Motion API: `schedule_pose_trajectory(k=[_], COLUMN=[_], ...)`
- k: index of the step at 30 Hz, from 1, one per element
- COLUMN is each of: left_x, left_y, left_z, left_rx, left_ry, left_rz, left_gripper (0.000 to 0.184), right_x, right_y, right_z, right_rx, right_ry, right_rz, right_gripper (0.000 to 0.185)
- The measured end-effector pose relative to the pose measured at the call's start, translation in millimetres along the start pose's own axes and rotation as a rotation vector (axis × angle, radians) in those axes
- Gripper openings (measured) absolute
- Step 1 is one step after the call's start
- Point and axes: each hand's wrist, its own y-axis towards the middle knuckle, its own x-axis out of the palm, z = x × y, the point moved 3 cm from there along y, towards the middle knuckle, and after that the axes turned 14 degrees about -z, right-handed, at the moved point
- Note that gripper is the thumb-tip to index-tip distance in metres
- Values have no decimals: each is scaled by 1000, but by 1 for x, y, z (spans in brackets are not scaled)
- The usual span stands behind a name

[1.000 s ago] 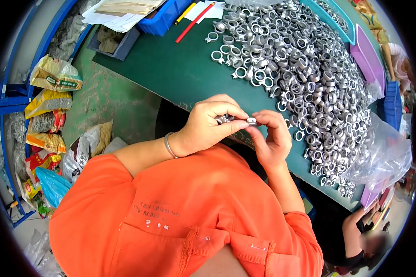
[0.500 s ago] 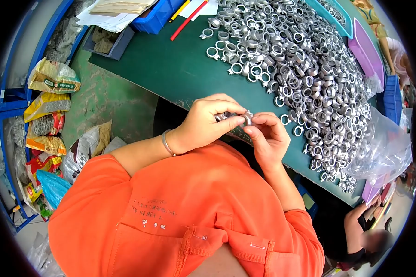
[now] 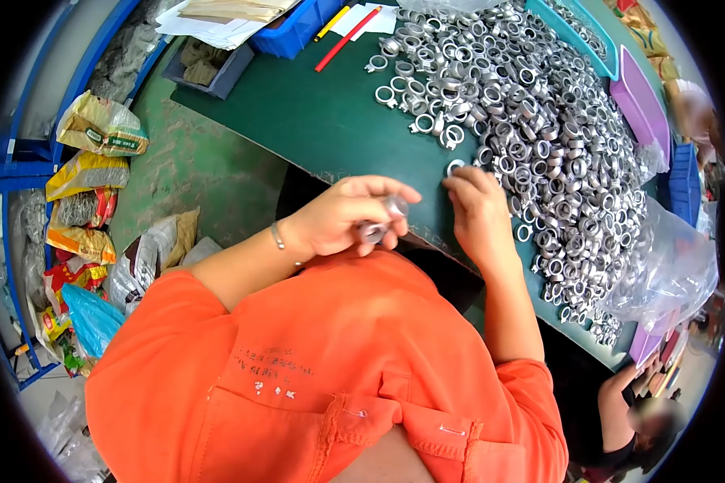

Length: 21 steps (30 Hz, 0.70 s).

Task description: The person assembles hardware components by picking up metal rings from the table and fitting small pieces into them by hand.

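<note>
My left hand (image 3: 342,213) is curled around metal rings in front of my orange shirt. One ring (image 3: 371,233) rests in its fingers, and a second ring (image 3: 395,206) sits by the thumb and index finger. Over the table's near edge, my right hand (image 3: 479,209) has its fingertips closed at a single silver metal ring (image 3: 455,167), partly covered by the fingers. Beside that hand spreads a big heap of similar metal rings (image 3: 540,153), each with a small lug.
The green table (image 3: 298,121) carries a blue bin (image 3: 298,32), a grey box (image 3: 209,72), papers, a red pen (image 3: 348,39) and a yellow one. A purple bin (image 3: 640,109) and clear plastic bag (image 3: 660,266) lie right. Another person (image 3: 628,410) sits lower right.
My hands were together at a ring; now they are apart. The right hand has moved forward to a ring beside the heap, while the left has turned with rings in it. The view shifted slightly.
</note>
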Motion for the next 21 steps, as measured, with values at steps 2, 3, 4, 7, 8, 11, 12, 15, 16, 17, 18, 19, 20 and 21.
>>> schedule_pose_trajectory(k=[2, 3, 4, 7, 8, 11, 12, 15, 16, 17, 18, 19, 20, 21], left_x=[-10, -21, -31, -61, -72, -96, -95, -119, -100, -82, -85, -90, -95, -99], left_y=[-16, -23, -30, -36, -31, 13, 32, 82, 85, 88, 87, 83, 77, 69], left_z=[0, -4, -10, -32, -43, -85, -94, -113, -99, -85, -85, -91, -96, -99], left_rx=[-14, -1, -33, -223, -276, -314, -282, -33, 11, 56, 58, -49, -154, -259], left_ry=[-140, -177, -208, -158, -119, -347, -476, -520, -476, -433, -421, -264, -110, 42], left_rz=[-139, -204, -204, -139, -39, 242, 313, -225, -273, -318, -322, -182, -39, 105], left_gripper=[37, 35, 32, 22, 20, 20, 24, 36, 38, 41, 41, 41, 42, 43], right_x=[-6, -9, -12, -19, -17, 3, 7, 12, 9, 8, 5, 5, 7, 8], right_y=[-11, -17, -24, -31, -29, -18, -14, -6, -6, -8, -12, -15, -17, -19], right_z=[0, 2, 7, 6, 3, -4, -9, -13, -12, -11, -12, -7, -3, -1], right_rx=[35, 69, 136, 295, 273, 319, 310, 264, 243, 224, 220, 281, 337, 336], right_ry=[188, 382, 342, 346, 319, 108, 6, -168, -146, -120, -122, 151, 425, 426], right_rz=[83, 159, 213, 229, 217, 172, 181, 190, 175, 157, 169, 135, 94, 99], right_gripper=[18, 16, 14, 13, 12, 26, 28, 30, 28, 26, 26, 24, 23, 23])
